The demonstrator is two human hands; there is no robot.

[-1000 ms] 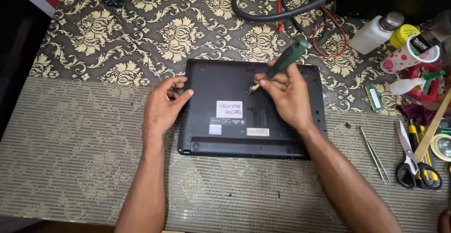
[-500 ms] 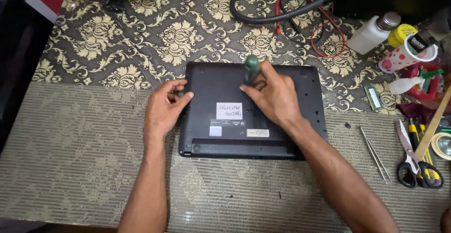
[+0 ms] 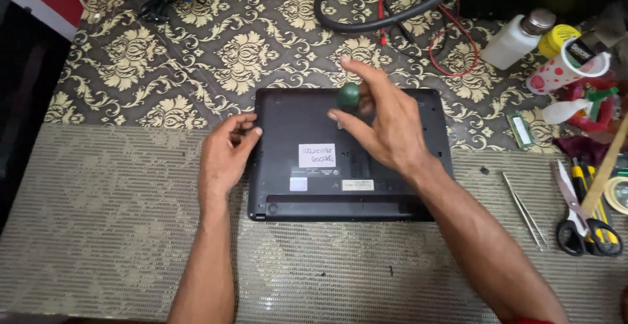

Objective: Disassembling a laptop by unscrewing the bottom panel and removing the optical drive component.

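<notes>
A black laptop [image 3: 307, 187] lies upside down on the patterned table, with white stickers on its underside. My left hand [image 3: 226, 157] rests on the laptop's left edge, fingers curled against the case. My right hand [image 3: 379, 118] is over the laptop's upper middle and holds a green-handled screwdriver [image 3: 350, 96] upright, its tip down on the case and hidden by my fingers.
Tweezers [image 3: 523, 209], scissors [image 3: 579, 222] and a tape roll [image 3: 618, 193] lie at the right. A white bottle [image 3: 517, 39], a dotted cup [image 3: 566, 69] and a memory module [image 3: 521, 131] sit at the upper right. Black hose and red wires [image 3: 418, 23] run along the back.
My right hand has swung the screwdriver from a slant to upright and shifted left over the laptop's upper middle. The left hand has stayed on the left edge.
</notes>
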